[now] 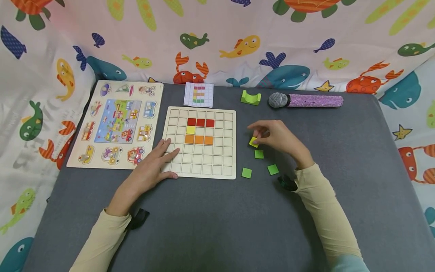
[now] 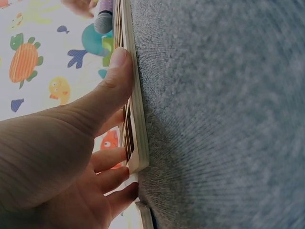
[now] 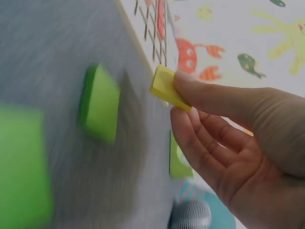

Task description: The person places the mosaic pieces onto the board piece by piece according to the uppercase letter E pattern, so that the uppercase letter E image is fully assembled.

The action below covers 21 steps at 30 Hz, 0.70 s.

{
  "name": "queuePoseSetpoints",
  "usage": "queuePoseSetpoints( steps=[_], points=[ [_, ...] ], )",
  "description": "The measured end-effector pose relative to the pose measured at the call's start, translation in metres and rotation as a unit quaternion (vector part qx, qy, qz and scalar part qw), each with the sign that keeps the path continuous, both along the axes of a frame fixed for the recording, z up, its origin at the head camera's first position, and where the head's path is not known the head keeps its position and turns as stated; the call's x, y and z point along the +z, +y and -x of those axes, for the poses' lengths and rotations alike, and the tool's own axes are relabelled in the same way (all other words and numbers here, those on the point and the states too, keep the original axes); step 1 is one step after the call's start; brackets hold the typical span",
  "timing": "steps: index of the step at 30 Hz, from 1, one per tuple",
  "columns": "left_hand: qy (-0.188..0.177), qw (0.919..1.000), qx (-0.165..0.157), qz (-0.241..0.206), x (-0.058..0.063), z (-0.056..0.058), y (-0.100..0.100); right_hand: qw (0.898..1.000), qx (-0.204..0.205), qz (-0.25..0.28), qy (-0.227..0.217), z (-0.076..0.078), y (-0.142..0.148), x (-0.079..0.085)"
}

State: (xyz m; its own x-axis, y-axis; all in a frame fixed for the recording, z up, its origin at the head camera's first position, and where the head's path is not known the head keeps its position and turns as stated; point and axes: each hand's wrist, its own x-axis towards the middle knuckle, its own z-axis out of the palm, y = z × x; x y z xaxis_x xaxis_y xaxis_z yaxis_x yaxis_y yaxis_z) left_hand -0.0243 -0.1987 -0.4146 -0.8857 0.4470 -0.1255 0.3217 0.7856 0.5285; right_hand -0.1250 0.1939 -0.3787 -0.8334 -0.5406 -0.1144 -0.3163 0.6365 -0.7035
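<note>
Right hand [image 1: 276,136] pinches the yellow tile [image 3: 164,87] beside the grid board [image 1: 222,161]; the right wrist view shows the grip, partly hidden in the head view. Tile appears raised. Left hand [image 1: 148,167], fingers extended, rests on the board.

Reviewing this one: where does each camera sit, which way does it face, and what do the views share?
Head: on the person's head, looking forward and down at the grid board; left hand, right hand and both sleeves show.
Left wrist: on that wrist, looking along the left hand at the board's edge; part of the right hand shows at the top.
Right wrist: on that wrist, looking along the right hand at the pinched yellow tile.
Shared: both wrist views show the board and microphone.
</note>
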Motion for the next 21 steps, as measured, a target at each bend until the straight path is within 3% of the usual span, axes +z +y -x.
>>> queuePoseSetpoints(
  steps=[8, 21],
  points=[
    [-0.005, 1.0, 0.001, 0.004, -0.003, 0.0, 0.001, 0.999, 0.029, 0.02, -0.005, 0.013, -0.057, -0.007],
    [0.001, 1.0, 0.003, 0.001, -0.002, 0.0, 0.0, 0.992, 0.097, 0.079, -0.018, 0.008, -0.138, -0.019]
  ],
)
